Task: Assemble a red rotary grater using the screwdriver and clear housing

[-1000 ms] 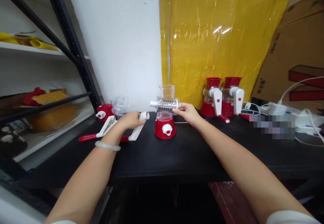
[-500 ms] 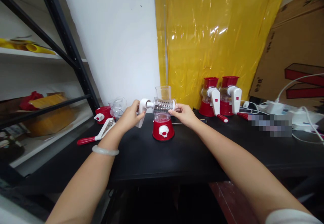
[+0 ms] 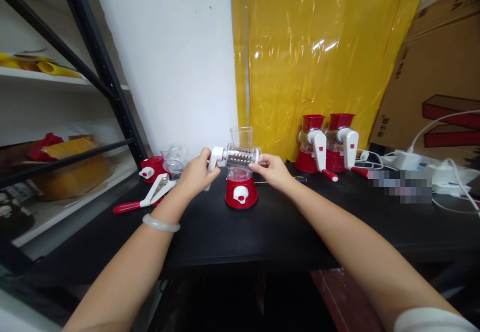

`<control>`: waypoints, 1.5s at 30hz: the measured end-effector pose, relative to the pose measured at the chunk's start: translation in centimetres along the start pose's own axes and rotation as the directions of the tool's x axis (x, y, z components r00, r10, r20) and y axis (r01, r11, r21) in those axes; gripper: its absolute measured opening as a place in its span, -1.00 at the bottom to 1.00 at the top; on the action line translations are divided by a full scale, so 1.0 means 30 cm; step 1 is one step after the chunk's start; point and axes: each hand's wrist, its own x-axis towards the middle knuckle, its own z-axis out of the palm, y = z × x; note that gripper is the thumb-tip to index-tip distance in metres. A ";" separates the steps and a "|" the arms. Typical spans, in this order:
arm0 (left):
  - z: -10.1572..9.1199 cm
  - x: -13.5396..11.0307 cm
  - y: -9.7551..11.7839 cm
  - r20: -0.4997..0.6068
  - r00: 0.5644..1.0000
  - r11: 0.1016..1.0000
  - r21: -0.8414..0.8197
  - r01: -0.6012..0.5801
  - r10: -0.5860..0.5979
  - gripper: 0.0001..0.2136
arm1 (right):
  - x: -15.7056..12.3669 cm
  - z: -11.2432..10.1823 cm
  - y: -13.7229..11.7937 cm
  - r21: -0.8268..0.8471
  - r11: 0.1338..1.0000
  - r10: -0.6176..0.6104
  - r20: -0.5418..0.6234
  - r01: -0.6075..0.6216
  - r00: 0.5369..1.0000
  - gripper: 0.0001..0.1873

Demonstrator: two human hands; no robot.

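Note:
My left hand (image 3: 197, 174) is closed on a white crank handle (image 3: 214, 158), whose hub meets the left end of a metal grater drum (image 3: 240, 157). Fingers and thumb of my right hand (image 3: 275, 171) grip the drum's right end. The drum lies level across the front of a rotary grater's clear housing (image 3: 242, 136), hiding its middle; I cannot tell whether they touch. Below it stands the grater's red base (image 3: 233, 197) with a white knob (image 3: 240, 195). Part of the crank is hidden by my left fingers.
Two assembled red graters (image 3: 309, 159) stand at the back right beside white cables and chargers (image 3: 408, 159). At the left lie a red grater base (image 3: 152, 169), clear parts and a red-handled crank (image 3: 127, 207) on the black table (image 3: 240, 252). A shelf rack (image 3: 108, 77) borders the left.
The crank in my left hand has moved right and turned, and its hub is closer against the drum's left end. My right hand and the drum have hardly moved.

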 end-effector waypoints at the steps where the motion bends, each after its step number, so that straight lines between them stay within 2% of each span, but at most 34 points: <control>1: 0.004 -0.003 0.004 -0.004 1.000 1.000 0.022 0.002 -0.002 -0.71 | 0.001 0.001 0.002 0.003 1.000 -0.001 0.003 0.001 1.000 -0.60; 5: 0.017 -0.012 0.009 -0.045 0.999 0.998 0.063 -0.015 0.018 -0.50 | 0.004 0.007 0.007 0.015 1.000 -0.006 0.003 0.006 1.000 -0.61; 9: 0.024 -0.013 0.008 -0.117 0.991 0.997 -0.021 -0.072 0.069 -0.39 | 0.007 0.004 0.011 0.040 0.999 -0.020 0.014 0.019 1.000 -0.62; 15: 0.027 0.000 0.002 -0.135 0.986 0.988 -0.113 -0.109 0.093 -0.36 | 0.026 -0.009 0.026 0.091 0.996 -0.022 0.019 0.020 1.000 -0.60; 20: 0.032 0.020 -0.023 -0.096 0.992 0.928 -0.356 -0.114 0.085 -0.42 | 0.037 -0.005 0.041 0.064 0.997 -0.042 0.042 0.039 0.998 -0.62; 25: 0.022 0.035 -0.036 -0.052 0.990 0.946 -0.294 -0.138 0.129 -0.46 | 0.040 -0.006 0.047 0.028 0.998 -0.052 0.042 0.051 0.998 -0.61; 29: 0.032 0.033 -0.027 -0.039 0.995 0.923 -0.372 -0.099 0.091 -0.43 | 0.039 -0.004 0.043 0.018 0.999 -0.052 0.045 0.051 0.998 -0.62; 34: 0.043 0.021 -0.012 -0.052 0.997 0.918 -0.389 -0.079 0.064 -0.46 | 0.030 -0.007 0.030 -0.015 0.999 -0.029 0.038 0.030 0.999 -0.60; 38: 0.037 0.019 -0.017 0.007 0.998 0.871 -0.489 -0.055 0.067 -0.39 | 0.021 -0.013 0.021 -0.011 1.000 -0.007 0.036 0.007 0.999 -0.61; 41: 0.018 0.018 -0.030 0.097 0.987 0.834 -0.549 -0.058 0.132 -0.28 | 0.016 -0.014 0.019 0.008 1.000 0.008 0.034 -0.008 0.999 -0.62; 43: 0.002 0.008 -0.042 0.213 0.959 0.853 -0.520 -0.049 0.185 -0.21 | 0.014 -0.013 0.019 0.032 0.999 0.011 0.027 -0.012 1.000 -0.60; 45: -0.013 -0.013 -0.052 0.295 0.938 0.920 -0.388 -0.059 0.185 -0.15 | 0.012 -0.015 0.019 0.051 0.999 0.001 -0.012 -0.001 1.000 -0.56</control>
